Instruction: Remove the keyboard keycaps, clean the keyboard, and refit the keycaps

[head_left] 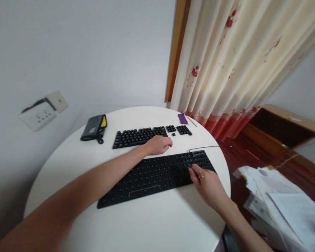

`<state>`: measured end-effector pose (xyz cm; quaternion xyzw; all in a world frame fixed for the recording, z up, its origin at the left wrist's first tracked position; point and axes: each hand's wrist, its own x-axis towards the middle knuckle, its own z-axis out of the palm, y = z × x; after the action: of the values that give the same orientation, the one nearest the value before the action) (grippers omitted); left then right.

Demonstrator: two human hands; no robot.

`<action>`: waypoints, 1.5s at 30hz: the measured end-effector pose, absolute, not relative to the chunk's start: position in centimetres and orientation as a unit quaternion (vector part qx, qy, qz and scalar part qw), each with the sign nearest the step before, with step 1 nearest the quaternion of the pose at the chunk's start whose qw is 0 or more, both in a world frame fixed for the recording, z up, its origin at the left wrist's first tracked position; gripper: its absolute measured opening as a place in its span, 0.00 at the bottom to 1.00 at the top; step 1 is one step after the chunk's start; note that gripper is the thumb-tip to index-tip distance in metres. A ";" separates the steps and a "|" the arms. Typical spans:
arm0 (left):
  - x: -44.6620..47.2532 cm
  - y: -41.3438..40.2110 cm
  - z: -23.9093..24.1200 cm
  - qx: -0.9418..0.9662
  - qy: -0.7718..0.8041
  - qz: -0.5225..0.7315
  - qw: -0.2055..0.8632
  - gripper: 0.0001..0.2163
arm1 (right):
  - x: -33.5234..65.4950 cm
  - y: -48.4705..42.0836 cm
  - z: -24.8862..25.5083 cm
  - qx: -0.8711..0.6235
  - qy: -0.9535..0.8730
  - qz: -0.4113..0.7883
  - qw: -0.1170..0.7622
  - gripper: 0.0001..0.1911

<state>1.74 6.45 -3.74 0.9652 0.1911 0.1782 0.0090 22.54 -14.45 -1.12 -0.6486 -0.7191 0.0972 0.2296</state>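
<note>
A black keyboard base [170, 171], its keycaps off and rows of switch stems showing, lies slanted on the white round table [136, 231]. Behind it, black keycaps [136, 136] stand laid out in keyboard order. Smaller groups of keycaps [183, 130] sit to their right, with one loose keycap [173, 134] apart from them. My left hand [159, 145] is closed, fingers curled, at the front right edge of the large keycap block. Over the right part of the base, my right hand [207, 183] is closed in a pinch. Whatever either hand holds is hidden.
A grey and yellow pouch [94, 127] lies at the back left. A purple cloth [183, 118] and a thin stick [191, 121] are at the back right. The keyboard's cable [204, 147] runs off the right edge. Papers [286, 206] are piled beside the table.
</note>
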 end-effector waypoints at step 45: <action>2.6 6.0 -2.8 0.926 0.175 0.334 0.028 0.12 | 20.4 -0.7 -3.0 -0.512 -0.544 0.361 0.558 0.21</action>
<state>2.58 6.02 -2.83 0.9258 0.1748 0.3338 0.0281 20.43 -0.69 -3.02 -0.5124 -0.5437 0.3615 0.5578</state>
